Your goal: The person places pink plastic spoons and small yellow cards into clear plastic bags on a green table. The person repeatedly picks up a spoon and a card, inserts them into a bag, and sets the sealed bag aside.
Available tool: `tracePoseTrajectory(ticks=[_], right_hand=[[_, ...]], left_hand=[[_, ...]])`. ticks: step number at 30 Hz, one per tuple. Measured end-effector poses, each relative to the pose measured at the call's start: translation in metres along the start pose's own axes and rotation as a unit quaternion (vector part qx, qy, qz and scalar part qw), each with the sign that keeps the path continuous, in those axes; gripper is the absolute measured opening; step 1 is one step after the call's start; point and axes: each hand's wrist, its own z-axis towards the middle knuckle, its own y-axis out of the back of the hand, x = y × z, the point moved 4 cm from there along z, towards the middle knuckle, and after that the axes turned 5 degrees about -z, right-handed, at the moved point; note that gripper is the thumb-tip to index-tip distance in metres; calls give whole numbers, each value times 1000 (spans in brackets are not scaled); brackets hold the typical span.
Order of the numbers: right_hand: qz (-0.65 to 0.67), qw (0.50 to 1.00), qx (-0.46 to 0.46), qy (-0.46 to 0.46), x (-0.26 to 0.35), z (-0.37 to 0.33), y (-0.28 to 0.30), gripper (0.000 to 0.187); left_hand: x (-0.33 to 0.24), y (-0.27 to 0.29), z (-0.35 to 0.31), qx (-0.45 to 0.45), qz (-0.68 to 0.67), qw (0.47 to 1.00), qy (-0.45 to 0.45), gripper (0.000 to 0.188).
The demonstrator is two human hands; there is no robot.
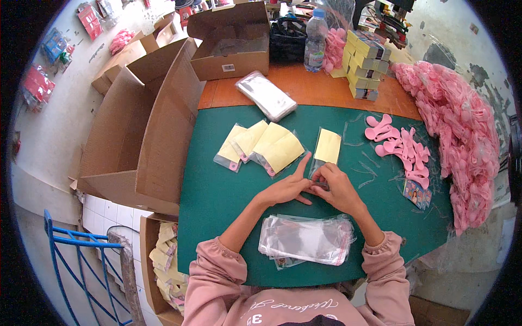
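A clear plastic packet (329, 144) with a pale yellow card in it lies on the green table mat, in front of my hands. My right hand (338, 188) has its fingers curled on the packet's lower end. My left hand (285, 188) is beside it, one finger stretched along the packet's left edge and the others meeting the right fingertips; what lies beneath them is hidden. To the left, several similar packets (279, 152) overlap, with bits of pink showing at their lower ends. Nearer my body is a stack of clear plastic bags (304, 239).
Loose pink plastic spoons (406, 148) and small printed cards (416, 194) lie right. Bagged pink spoons (462, 146) line the right edge. Behind stand stacked yellow-edged cards (363, 70), a water bottle (315, 43) and a bag bundle (266, 96). Cardboard boxes (163, 125) flank the left.
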Motion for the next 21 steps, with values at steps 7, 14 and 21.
tracePoseTrajectory(ticks=[7, 14, 21], right_hand=[[-63, 994, 21, 88, 14, -3, -5, 12], [13, 991, 112, 73, 14, -6, 5, 12], [273, 933, 233, 33, -44, -11, 99, 18]], left_hand=[[1, 5, 2, -39, -80, 996, 30, 66], [-1, 1, 9, -103, 25, 993, -41, 62], [-8, 3, 4, -67, -51, 996, -39, 31]])
